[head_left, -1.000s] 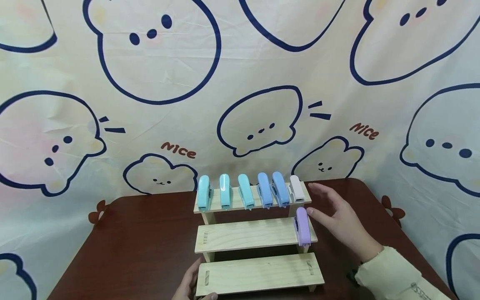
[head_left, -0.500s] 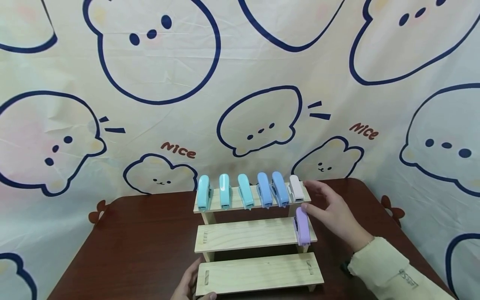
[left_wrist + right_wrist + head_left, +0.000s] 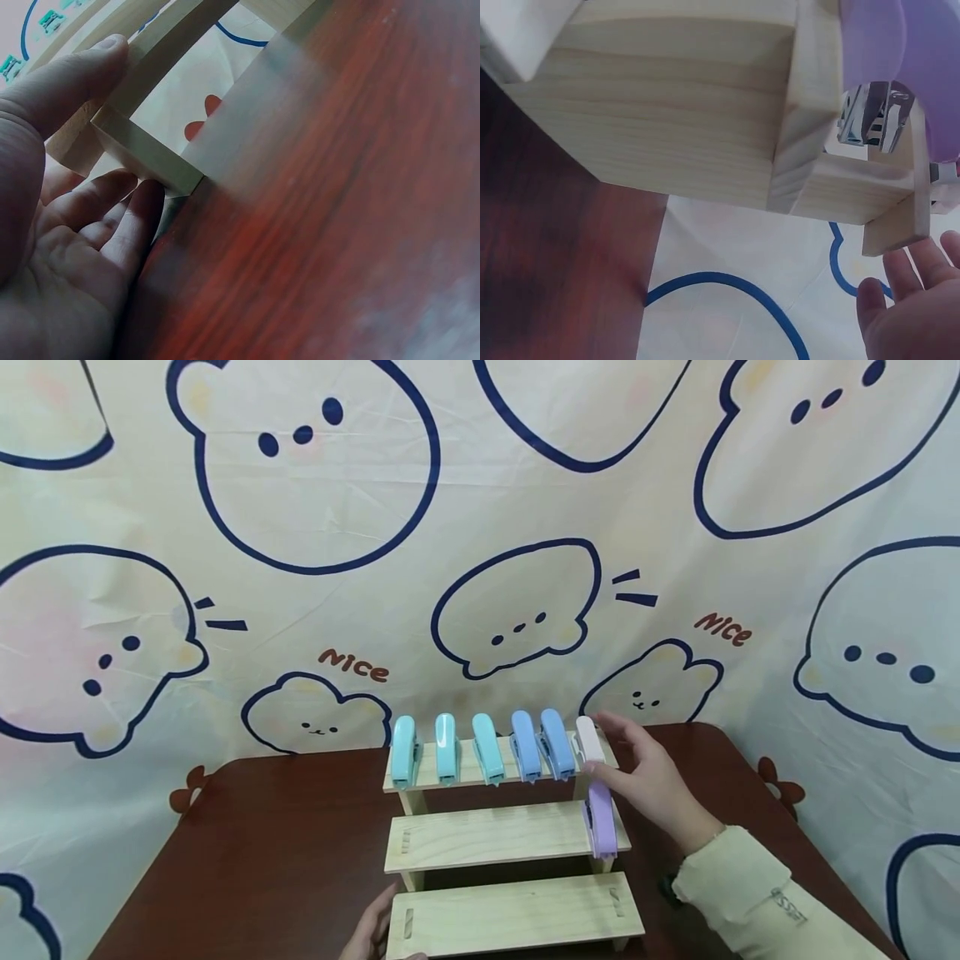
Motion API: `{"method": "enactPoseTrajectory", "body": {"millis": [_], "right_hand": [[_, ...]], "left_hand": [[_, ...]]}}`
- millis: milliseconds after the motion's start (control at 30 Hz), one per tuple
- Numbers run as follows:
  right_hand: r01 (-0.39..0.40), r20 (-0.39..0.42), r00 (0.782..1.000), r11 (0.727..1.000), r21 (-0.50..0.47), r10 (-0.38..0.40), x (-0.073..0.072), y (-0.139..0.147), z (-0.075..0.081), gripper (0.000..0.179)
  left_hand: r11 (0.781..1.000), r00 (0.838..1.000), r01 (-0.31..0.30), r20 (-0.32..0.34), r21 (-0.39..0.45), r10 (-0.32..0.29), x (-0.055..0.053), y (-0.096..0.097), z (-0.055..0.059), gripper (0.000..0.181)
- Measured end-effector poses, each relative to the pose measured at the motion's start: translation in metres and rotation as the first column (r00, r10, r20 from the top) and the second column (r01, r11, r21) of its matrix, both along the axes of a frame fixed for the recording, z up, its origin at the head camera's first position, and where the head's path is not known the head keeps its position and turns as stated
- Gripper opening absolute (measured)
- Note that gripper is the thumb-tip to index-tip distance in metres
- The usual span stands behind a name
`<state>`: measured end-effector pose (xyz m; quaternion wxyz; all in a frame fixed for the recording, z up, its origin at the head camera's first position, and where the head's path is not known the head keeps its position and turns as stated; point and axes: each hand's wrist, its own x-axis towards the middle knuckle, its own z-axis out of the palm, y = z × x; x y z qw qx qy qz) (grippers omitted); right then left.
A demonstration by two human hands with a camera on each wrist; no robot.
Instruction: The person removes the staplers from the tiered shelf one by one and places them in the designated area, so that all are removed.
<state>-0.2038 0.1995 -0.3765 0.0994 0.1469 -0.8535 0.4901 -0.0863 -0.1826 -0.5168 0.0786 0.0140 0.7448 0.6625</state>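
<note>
A three-tier wooden rack (image 3: 517, 914) stands before me. My left hand (image 3: 371, 928) grips the left end of its lowest tier; in the left wrist view the thumb lies over the board and the fingers are bent by the leg. On the top tier, a white stapler (image 3: 589, 738) sits at the right end. My right hand (image 3: 651, 785) reaches around it, index finger at its back and thumb over its front end; firm contact is unclear. Below that thumb, a purple stapler (image 3: 601, 827) rests on the middle tier, its metal underside visible in the right wrist view.
Several teal staplers (image 3: 405, 752) and two blue staplers (image 3: 556, 745) share the top tier, left of the white one. Under the rack is a dark red-brown table (image 3: 262, 860). A cartoon-printed cloth (image 3: 315, 610) hangs behind it and at the sides.
My right hand has moved left, from beside the rack's right end to around the white stapler. The left hand keeps its place on the lowest tier. The staplers have not shifted on the rack.
</note>
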Motion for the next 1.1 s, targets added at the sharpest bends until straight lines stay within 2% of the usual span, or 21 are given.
{"method": "enactPoseTrajectory", "body": {"millis": [67, 333, 467, 767, 1100], "right_hand": [[-0.006, 0.008, 1.000, 1.000, -0.006, 0.006, -0.0012, -0.0018, 0.0012, 0.074], [-0.005, 0.031, 1.000, 1.000, 0.001, 0.005, -0.0042, -0.0044, 0.0001, 0.080], [0.001, 0.041, 0.999, 1.000, 0.001, -0.001, -0.0047, -0.0038, 0.0010, 0.080], [0.022, 0.043, 0.999, 1.000, 0.009, -0.023, -0.0051, -0.0030, 0.0020, 0.078], [0.053, 0.041, 0.998, 0.999, 0.009, -0.053, -0.0029, -0.0006, -0.0006, 0.080]], "left_hand": [[1.000, 1.000, 0.017, -0.027, -0.006, -0.017, 0.0001, -0.0005, -0.0016, 0.104], [0.999, 0.997, 0.036, -0.064, -0.010, -0.037, 0.0000, -0.0011, -0.0041, 0.099], [0.999, 0.998, 0.037, -0.052, -0.005, -0.037, 0.0002, -0.0008, -0.0031, 0.100], [1.000, 0.999, -0.024, -0.023, -0.019, 0.024, -0.0003, 0.0018, -0.0005, 0.102], [1.000, 1.000, -0.018, 0.002, -0.023, 0.018, -0.0003, 0.0001, 0.0006, 0.103]]}}
